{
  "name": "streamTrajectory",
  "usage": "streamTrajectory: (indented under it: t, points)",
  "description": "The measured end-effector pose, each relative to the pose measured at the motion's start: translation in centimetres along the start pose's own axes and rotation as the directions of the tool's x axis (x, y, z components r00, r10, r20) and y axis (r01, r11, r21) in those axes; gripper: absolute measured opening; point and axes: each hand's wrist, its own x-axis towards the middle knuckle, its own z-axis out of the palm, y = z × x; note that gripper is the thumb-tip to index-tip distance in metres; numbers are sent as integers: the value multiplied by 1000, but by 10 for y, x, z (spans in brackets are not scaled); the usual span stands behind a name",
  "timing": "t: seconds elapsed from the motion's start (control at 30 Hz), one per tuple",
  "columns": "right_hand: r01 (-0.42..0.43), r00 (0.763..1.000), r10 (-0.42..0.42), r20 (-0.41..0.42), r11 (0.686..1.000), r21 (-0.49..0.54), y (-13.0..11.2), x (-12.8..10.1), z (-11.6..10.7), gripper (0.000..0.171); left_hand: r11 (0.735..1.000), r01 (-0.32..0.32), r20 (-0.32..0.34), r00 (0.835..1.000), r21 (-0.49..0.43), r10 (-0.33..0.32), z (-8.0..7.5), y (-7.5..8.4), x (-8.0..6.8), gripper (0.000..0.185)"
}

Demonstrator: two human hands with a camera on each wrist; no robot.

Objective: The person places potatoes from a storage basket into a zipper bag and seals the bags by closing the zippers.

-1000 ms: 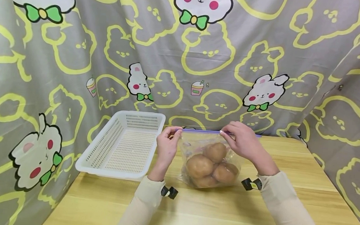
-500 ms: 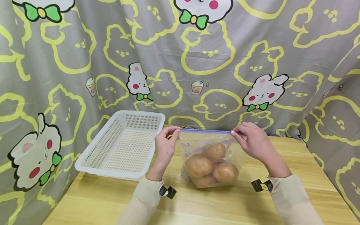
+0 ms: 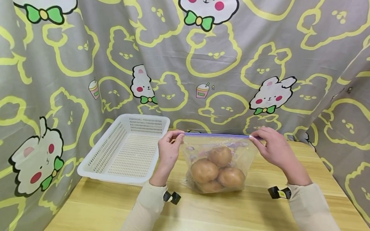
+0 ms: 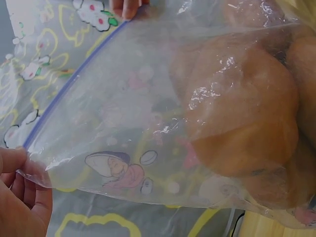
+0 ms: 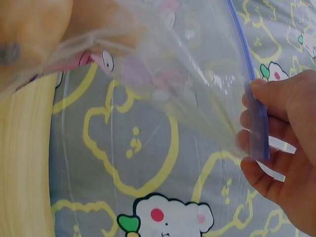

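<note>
Right hand (image 3: pixel 274 148) has slid rightward along the purple zip strip (image 3: pixel 216 135) to its end; left to right: white basket (image 3: pixel 128 147) near table's left edge, left hand (image 3: pixel 169 150) pinching strip's left end, potato bag (image 3: pixel 217 164) upright mid-table, right hand pinching opposite end, bare wooden table (image 3: pixel 313 164), cartoon curtain (image 3: pixel 80 51) close behind.

Left hand (image 4: pixel 19 197): cut by the left and bottom edges in the left wrist view; only fingertips and part of the palm show. Right hand (image 5: pixel 281 153): cut by the right edge in the right wrist view. Potatoes (image 3: pixel 218 169): count uncertain, the lowest largely hidden behind the front ones; in the wrist views blurred brown masses cut by picture edges. Printed figures on the zip bag (image 4: pixel 148 148): faint, too blurred to identify. Counter (image 3: pixel 216 218): near edge cut off by the head view's bottom edge.
</note>
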Motion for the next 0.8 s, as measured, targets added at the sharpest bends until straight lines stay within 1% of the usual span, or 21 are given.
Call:
streamTrajectory:
  t: [0.13, 0.27, 0.43, 0.57, 0.67, 0.8]
  points:
    - [-35, 999, 35, -9, 999, 8, 8, -7, -5, 5, 1000, 10, -11, 1000, -13, -10, -1, -2, 1, 11]
    - [-64, 998, 64, -20, 998, 5, 14, -13, -8, 5, 1000, 15, -6, 1000, -21, -15, -2, -3, 1, 11]
    - [-85, 996, 85, -1, 996, 6, 16, -15, -8, 3, 999, 22, 2, 1000, -33, -21, -3, -4, 2, 12]
    - [-146, 989, 145, 23, 989, 33, 14, -16, -7, 4, 998, 40, 3, 999, -53, -40, -4, -6, 4, 13]
    - [-193, 981, 192, 25, 978, 84, 14, -18, -5, 5, 996, 61, 9, 998, -67, -60, -5, -8, 4, 14]
    - [-254, 967, 254, 23, 950, 183, 15, -21, -1, 7, 989, 116, 22, 993, -87, -114, -4, -28, 1, 16]
